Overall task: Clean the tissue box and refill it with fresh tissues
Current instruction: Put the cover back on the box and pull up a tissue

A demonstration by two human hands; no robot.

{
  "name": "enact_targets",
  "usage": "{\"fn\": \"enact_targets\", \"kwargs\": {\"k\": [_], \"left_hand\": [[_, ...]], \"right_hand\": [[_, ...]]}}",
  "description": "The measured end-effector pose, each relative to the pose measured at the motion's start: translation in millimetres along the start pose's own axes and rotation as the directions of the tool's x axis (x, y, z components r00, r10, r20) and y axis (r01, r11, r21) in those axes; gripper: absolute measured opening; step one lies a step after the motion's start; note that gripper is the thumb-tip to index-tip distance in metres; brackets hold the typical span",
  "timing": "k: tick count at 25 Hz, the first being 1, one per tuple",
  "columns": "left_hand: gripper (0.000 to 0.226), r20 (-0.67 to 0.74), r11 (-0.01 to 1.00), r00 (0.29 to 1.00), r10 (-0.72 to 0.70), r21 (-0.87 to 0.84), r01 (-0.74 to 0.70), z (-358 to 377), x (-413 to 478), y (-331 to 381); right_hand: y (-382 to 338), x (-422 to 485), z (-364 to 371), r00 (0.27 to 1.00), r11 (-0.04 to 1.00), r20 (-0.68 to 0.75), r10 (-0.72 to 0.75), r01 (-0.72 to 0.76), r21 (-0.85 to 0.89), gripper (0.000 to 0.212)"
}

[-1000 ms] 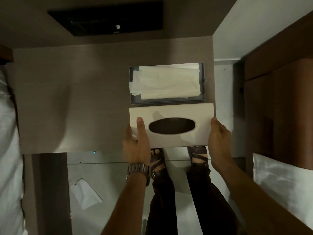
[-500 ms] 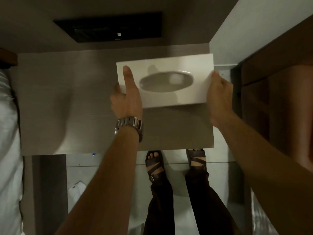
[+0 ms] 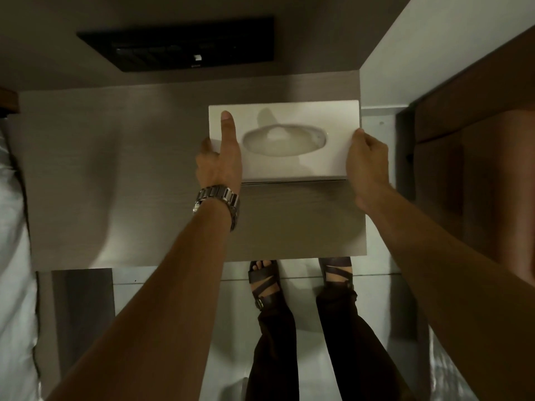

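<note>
A white tissue box cover (image 3: 292, 117) with an oval slot lies flat over the tissue tray at the right back of the wooden tabletop (image 3: 130, 180). Pale tissue (image 3: 282, 143) shows through the slot. A thin dark strip of the tray's edge shows along the cover's near side. My left hand (image 3: 220, 160) grips the cover's left end, thumb stretched across its top. My right hand (image 3: 367, 166) grips the right end. The tray is otherwise hidden under the cover.
A dark vent panel (image 3: 179, 43) sits in the wall behind the table. White bedding (image 3: 14, 256) lies at the left, a brown cabinet (image 3: 474, 157) at the right. My sandalled feet (image 3: 266, 282) stand on the pale floor below the table's front edge.
Both hands carried the cover from the table's front edge back over the open tissue tray and lowered it. The stack of tissues is now covered, seen only through the slot.
</note>
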State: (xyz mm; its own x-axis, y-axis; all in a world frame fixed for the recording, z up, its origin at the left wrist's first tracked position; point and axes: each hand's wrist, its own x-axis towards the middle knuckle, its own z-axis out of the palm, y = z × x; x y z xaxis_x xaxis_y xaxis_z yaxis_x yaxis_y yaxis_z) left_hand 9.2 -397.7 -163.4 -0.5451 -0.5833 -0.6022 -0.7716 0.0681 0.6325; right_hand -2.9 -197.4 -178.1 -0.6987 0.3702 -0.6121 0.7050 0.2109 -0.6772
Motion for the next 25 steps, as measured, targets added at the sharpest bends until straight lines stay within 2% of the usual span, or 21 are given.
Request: {"fn": "enact_targets", "kwargs": {"k": [2, 4, 7, 9, 19, 25], "left_hand": [[0.087, 0.013, 1.0, 1.0, -0.013, 0.017, 0.013, 1, 3, -1], [0.082, 0.012, 0.999, 0.999, -0.034, 0.009, 0.034, 1, 6, -2], [0.05, -0.063, 1.0, 0.998, -0.008, 0.019, 0.009, 2, 11, -5], [0.037, -0.083, 0.998, 0.996, 0.037, 0.062, -0.032, 1, 12, -9], [0.032, -0.124, 0.989, 0.989, 0.079, 0.132, -0.062, 4, 18, -23], [0.028, -0.052, 0.984, 0.994, 0.099, 0.156, -0.09, -2, 22, -27]], "right_hand": [[3, 2, 1, 1.0, 1.0, 0.004, -0.003, 0.003, -0.024, 0.021], [4, 2, 3, 1.0, 0.999, 0.002, -0.008, 0.008, -0.033, 0.021], [3, 3, 4, 1.0, 0.998, -0.01, -0.004, 0.003, -0.057, 0.027], [3, 5, 3, 1.0, 0.998, -0.009, -0.003, 0.002, -0.064, 0.028], [7, 11, 0, 0.999, 0.987, 0.034, -0.016, 0.021, -0.158, 0.029], [5, 14, -6, 0.997, 0.988, 0.071, 0.017, -0.005, -0.155, 0.031]]}}
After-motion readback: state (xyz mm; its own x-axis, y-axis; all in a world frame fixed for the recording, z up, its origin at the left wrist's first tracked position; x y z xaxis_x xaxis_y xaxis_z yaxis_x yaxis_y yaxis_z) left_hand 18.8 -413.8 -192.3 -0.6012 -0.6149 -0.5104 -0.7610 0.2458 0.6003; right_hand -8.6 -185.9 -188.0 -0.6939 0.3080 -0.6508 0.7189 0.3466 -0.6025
